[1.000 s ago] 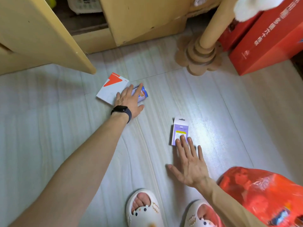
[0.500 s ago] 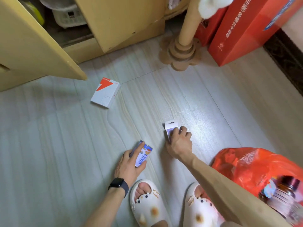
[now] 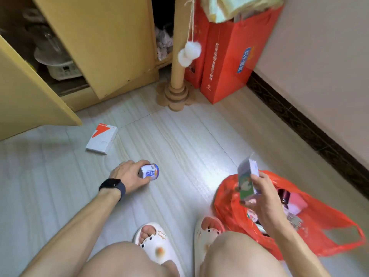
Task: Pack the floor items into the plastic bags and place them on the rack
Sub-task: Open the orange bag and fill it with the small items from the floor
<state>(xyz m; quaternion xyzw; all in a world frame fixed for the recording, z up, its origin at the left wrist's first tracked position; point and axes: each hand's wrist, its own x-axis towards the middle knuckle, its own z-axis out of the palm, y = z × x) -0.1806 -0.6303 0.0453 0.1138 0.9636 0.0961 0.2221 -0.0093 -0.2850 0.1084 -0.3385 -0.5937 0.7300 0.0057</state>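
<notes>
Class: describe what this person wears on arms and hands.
The left forearm and right forearm are bare, no sleeves in view. A black watch with a dark rectangular face sits on the left wrist. The left hand and right hand wear no gloves.

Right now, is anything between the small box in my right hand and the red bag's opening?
Nothing visible. The right hand holds the small box over the open mouth of the red plastic bag.

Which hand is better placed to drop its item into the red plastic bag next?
Right. The right hand holds the small white and green cardboard box just above the open red plastic bag, while the left hand grips the small blue and white can farther away, near the floor.
</notes>
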